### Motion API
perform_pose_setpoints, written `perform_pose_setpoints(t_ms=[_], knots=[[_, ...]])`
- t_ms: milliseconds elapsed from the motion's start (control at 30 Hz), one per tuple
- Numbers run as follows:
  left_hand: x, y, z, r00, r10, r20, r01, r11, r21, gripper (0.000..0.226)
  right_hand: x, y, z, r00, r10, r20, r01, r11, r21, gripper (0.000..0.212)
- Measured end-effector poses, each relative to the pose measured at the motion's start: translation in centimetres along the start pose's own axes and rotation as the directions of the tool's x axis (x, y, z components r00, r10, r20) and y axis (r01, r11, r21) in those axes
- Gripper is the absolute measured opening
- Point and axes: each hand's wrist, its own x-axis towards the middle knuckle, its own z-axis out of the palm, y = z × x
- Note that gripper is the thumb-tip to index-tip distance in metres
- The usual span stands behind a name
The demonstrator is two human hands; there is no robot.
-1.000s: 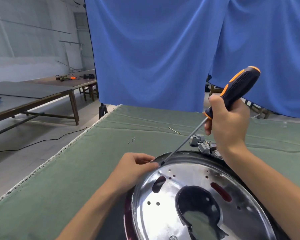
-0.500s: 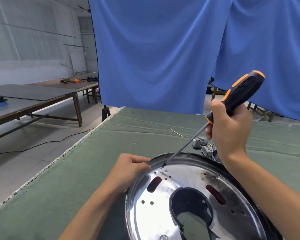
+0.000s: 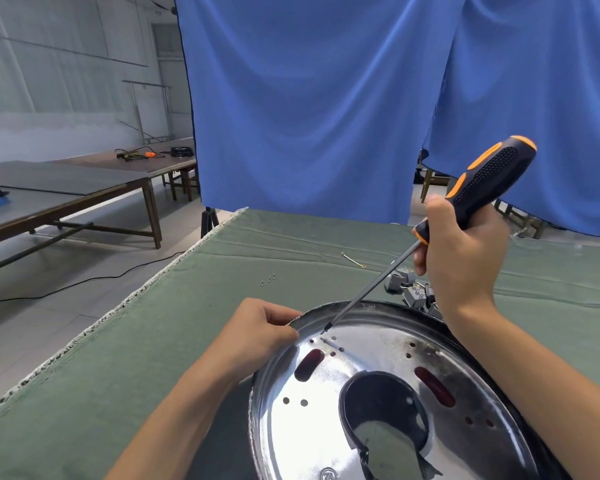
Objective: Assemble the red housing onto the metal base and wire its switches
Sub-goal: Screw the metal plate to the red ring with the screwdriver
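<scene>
One base near the counter's front edge; left hand fingers pinch its rim; right hand grips one screwdriver; three screws beyond.

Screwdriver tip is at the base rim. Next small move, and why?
Probably lower the screwdriver tip into the nearest hole in the metal base: a screw seems to sit on the tip just short of the holes. The right hand grips the handle; the left hand pinches the rim.

Bright, even daylight; glare off the shiny metal base, wide-angle bending at edges, focus slightly soft throughout.
</scene>
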Motion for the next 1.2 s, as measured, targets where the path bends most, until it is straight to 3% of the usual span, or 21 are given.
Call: perform_pose_setpoints(t_ms=[800, 1200], knots=[[0.38, -0.76, -0.15, 1.0, 0.003, -0.002, -0.003, 1.0, 0.029, 0.043, -0.27, -0.25, 0.57, 1.0, -0.016, 0.015, 0.015, 0.999, 0.041, 0.03], [0.58, -0.9, -0.23, 1.0, 0.021, -0.009, -0.02, 0.999, 0.049, 0.042, -0.8, -0.28, 0.99, 0.998, -0.01, 0.066, 0.009, 1.0, 0.025, 0.02]])
